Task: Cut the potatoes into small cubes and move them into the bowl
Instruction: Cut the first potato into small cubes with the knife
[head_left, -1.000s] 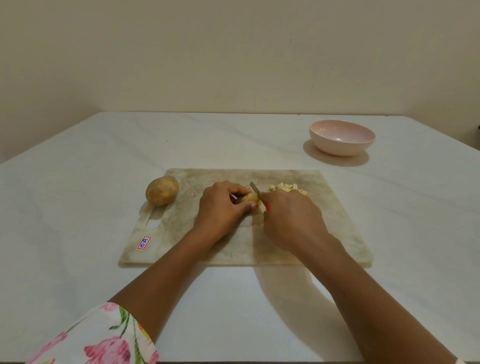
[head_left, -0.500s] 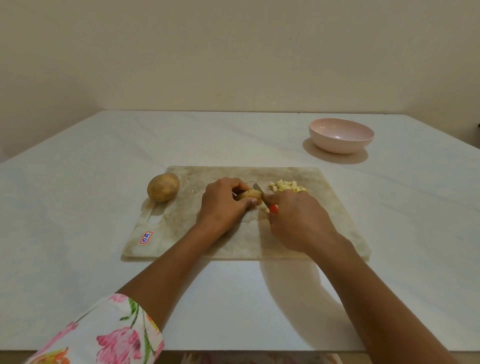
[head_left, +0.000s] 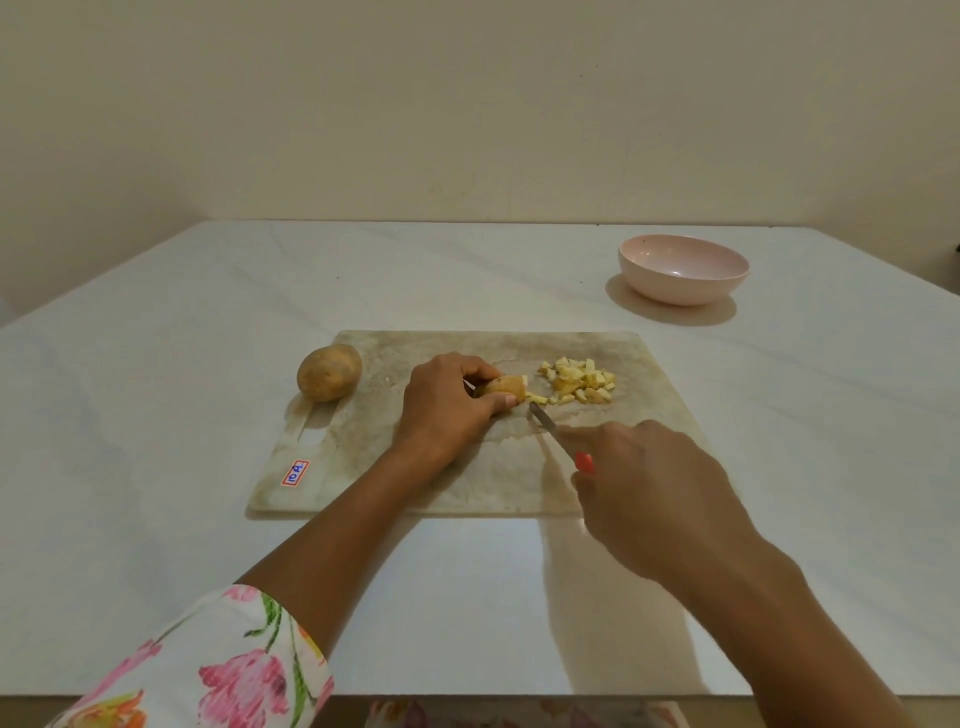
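Observation:
My left hand (head_left: 451, 404) grips a partly cut potato piece (head_left: 506, 386) in the middle of the worn cutting board (head_left: 519, 483). My right hand (head_left: 649, 488) holds a small knife (head_left: 545, 423) with a red handle; its blade tip points at the board just below the piece, apart from it. A pile of small potato cubes (head_left: 579, 382) lies to the right of the piece. A whole potato (head_left: 329, 372) rests on the board's left edge. The pink bowl (head_left: 683, 267) stands empty at the far right.
The board lies on a white table (head_left: 156, 364) whose near edge runs close to my body. A small labelled sticker (head_left: 295, 473) marks the board's near-left corner. Plain walls stand behind the table.
My right hand has drawn the knife back toward me and to the right, away from the potato piece. The cube pile is now uncovered. My left hand keeps its hold.

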